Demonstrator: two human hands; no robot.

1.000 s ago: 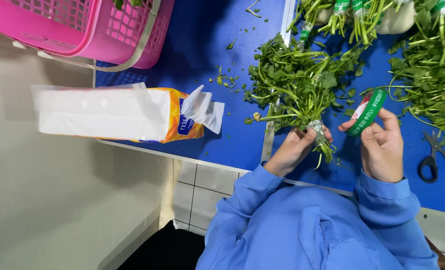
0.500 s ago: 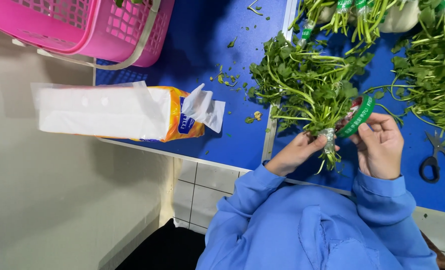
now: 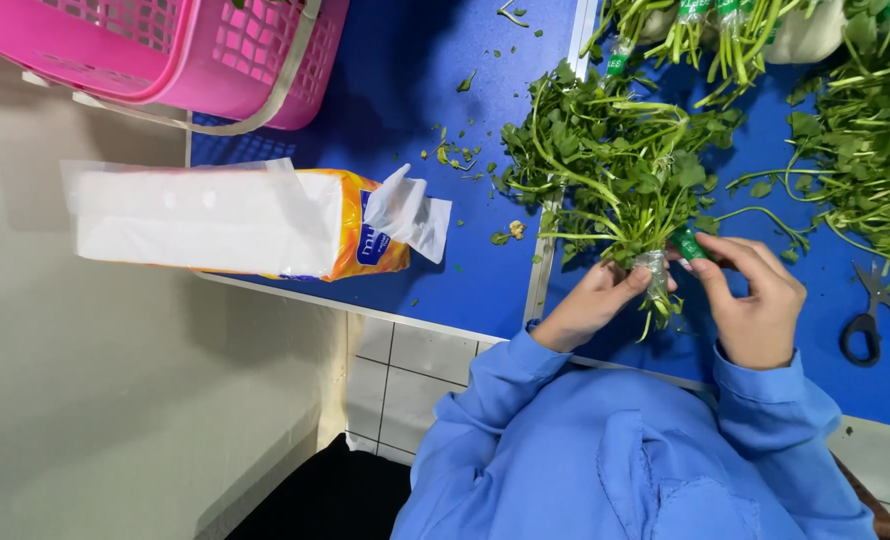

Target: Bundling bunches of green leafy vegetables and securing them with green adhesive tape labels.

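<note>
Our left hand (image 3: 593, 303) pinches the stems of the herb bunch (image 3: 620, 170) at their base, fingers closed round them just above the bench (image 3: 485, 240) edge. Our right hand (image 3: 755, 300) is closed on a green band (image 3: 691, 243), pressing it against the same stems. We judge we are mid-binding; next the band needs drawing snug round while the left keeps the stems gathered. Scissors (image 3: 880, 305) lie to the right.
</note>
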